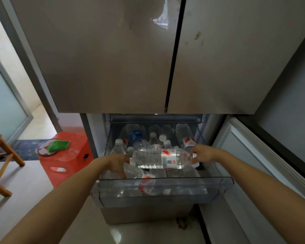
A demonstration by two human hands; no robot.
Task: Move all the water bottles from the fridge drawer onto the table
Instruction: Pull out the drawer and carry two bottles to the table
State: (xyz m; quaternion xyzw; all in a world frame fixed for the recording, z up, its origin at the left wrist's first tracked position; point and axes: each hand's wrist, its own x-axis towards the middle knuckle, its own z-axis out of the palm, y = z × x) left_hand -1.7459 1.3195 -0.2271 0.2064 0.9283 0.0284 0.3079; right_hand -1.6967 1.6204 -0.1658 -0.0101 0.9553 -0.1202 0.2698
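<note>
Pale floor tiles are spreading before a fridge (104, 59) whose clear drawer (183, 189) is standing pulled out, with water bottles (139, 140) crowding inside it. The right hand (203, 154) is gripping the cap end of a red-labelled water bottle (158, 158), holding it level just above the others. The left hand (117, 163) is curling its fingers at that bottle's base; whether it is gripping it or the bottle lying beneath, I cannot tell. A red plastic stool (69, 166) is standing to the left.
</note>
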